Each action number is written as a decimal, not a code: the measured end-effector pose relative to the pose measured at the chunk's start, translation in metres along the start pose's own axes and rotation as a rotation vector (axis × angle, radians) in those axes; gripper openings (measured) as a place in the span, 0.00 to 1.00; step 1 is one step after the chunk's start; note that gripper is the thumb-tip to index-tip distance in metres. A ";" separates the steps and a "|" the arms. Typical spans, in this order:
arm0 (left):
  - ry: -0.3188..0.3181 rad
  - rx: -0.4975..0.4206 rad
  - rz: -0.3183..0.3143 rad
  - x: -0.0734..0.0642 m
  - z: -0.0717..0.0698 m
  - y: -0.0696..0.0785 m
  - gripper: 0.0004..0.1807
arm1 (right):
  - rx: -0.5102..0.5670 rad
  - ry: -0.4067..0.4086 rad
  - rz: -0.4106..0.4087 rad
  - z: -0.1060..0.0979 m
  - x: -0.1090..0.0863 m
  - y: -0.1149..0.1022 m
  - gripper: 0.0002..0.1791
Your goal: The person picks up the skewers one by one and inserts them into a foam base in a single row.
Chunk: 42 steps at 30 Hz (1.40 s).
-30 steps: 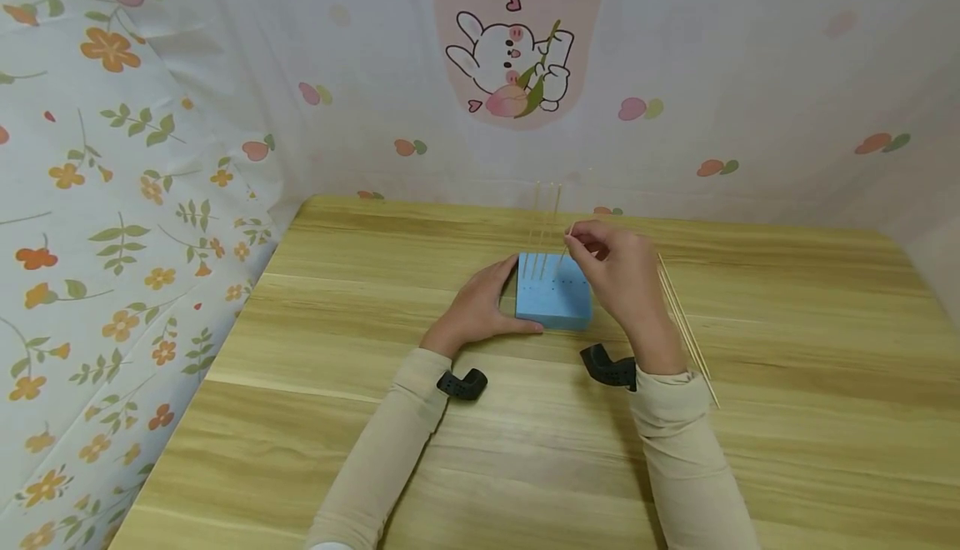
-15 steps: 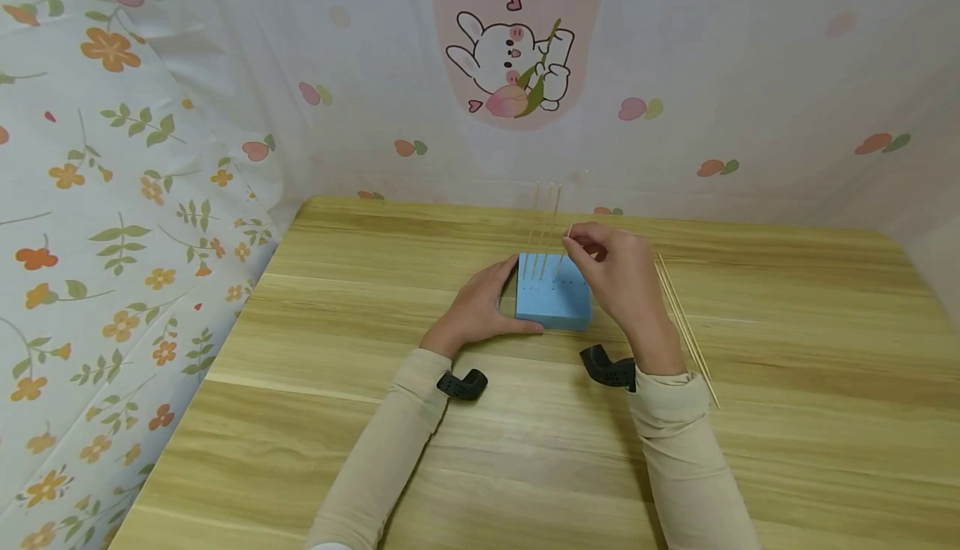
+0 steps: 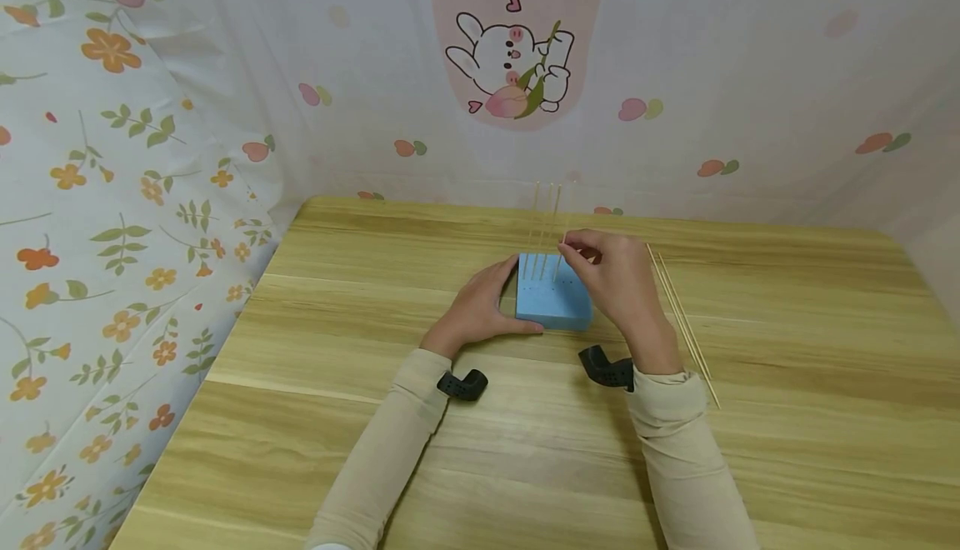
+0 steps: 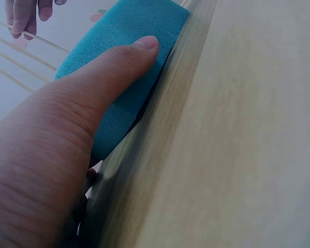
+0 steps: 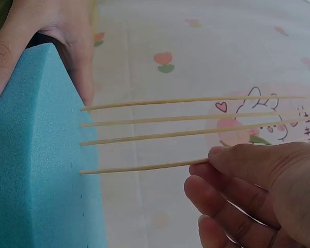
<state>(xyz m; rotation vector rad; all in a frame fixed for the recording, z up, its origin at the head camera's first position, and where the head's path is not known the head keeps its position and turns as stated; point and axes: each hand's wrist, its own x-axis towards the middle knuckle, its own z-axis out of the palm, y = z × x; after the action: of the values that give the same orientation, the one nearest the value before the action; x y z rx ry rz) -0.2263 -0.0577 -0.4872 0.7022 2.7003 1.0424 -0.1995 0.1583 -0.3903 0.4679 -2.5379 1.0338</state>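
Skewer (image 5: 144, 167) pinched between my right thumb and forefinger, right hand (image 3: 618, 279) just above the right side of the blue foam block (image 3: 555, 307). Lower end meets the block's top face at the hole row (image 3: 570, 282); can't tell how deep it sits. My left hand (image 3: 480, 304) is clamped on the block: thumb along its near side, fingers up the left side toward the far left corner. Block sits flat on the wooden table (image 3: 525, 467), near the far edge, about midway along. Three standing skewers (image 5: 181, 101) are upright to the left of mine, spaced apart, roughly parallel to it. Loose skewers (image 3: 685, 325) lie right of my right hand, running from far edge toward near edge. Black mounts (image 3: 611, 371) on both wrists; printed cloth (image 3: 675, 50) hangs behind the far edge.
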 end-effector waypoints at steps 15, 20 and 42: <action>0.004 0.011 0.003 0.002 0.001 0.000 0.69 | -0.010 -0.002 -0.003 0.000 0.000 0.003 0.07; 0.006 0.011 0.004 0.002 0.002 0.000 0.69 | -0.007 0.003 0.000 0.002 0.000 0.003 0.07; 0.006 0.002 0.005 0.001 0.001 -0.001 0.69 | -0.020 -0.029 0.040 0.002 -0.002 0.002 0.08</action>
<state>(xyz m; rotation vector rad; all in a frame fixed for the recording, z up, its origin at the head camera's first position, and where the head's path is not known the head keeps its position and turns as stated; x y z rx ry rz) -0.2269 -0.0570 -0.4888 0.7081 2.7063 1.0451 -0.1991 0.1584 -0.3934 0.4310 -2.5907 1.0222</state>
